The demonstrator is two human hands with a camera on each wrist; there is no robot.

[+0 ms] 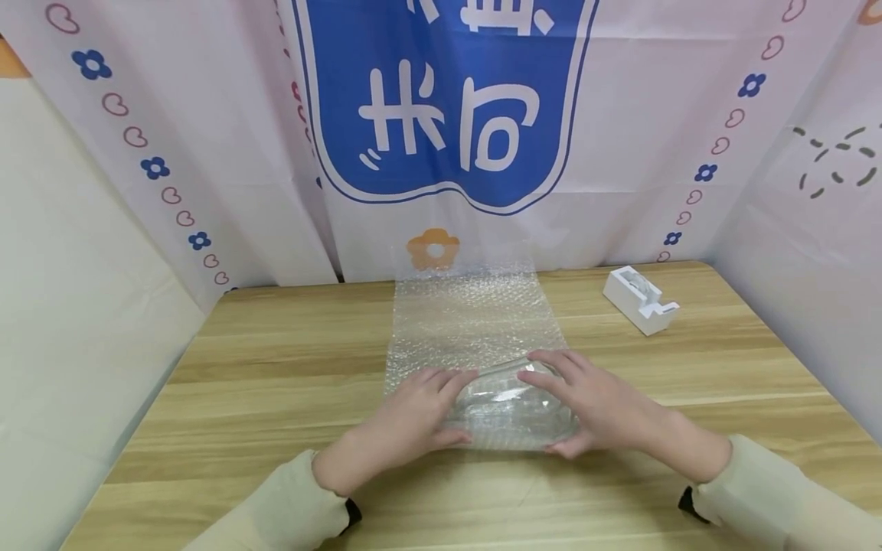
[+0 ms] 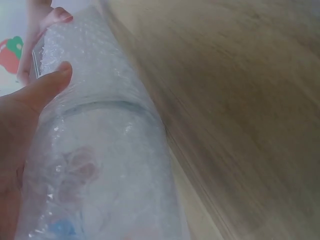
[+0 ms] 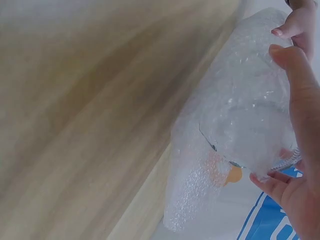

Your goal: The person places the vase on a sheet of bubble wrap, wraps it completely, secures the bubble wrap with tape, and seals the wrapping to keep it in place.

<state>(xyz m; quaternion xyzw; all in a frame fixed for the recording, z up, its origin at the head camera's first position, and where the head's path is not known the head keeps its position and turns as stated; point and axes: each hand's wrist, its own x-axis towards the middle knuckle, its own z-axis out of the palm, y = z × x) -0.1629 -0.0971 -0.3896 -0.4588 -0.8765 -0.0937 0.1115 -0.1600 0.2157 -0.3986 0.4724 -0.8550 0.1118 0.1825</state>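
A clear glass vessel (image 1: 510,396) lies on its side at the near end of a sheet of bubble wrap (image 1: 465,317), partly covered by it. My left hand (image 1: 413,413) grips the left end of the bundle, thumb on the near side and fingers over the top. At the other end my right hand (image 1: 606,402) holds it the same way, fingers spread. The left wrist view shows the wrap (image 2: 95,55) around the vessel, whose curved edge shows through. In the right wrist view, a round glass end (image 3: 250,135) shows; the vessel's exact kind is unclear.
A white tape dispenser (image 1: 637,298) stands at the back right of the wooden table (image 1: 276,360). The wrap's far end reaches the table's back edge and rises against the printed cloth backdrop (image 1: 372,237). Pale cloth walls (image 1: 76,268) flank both sides.
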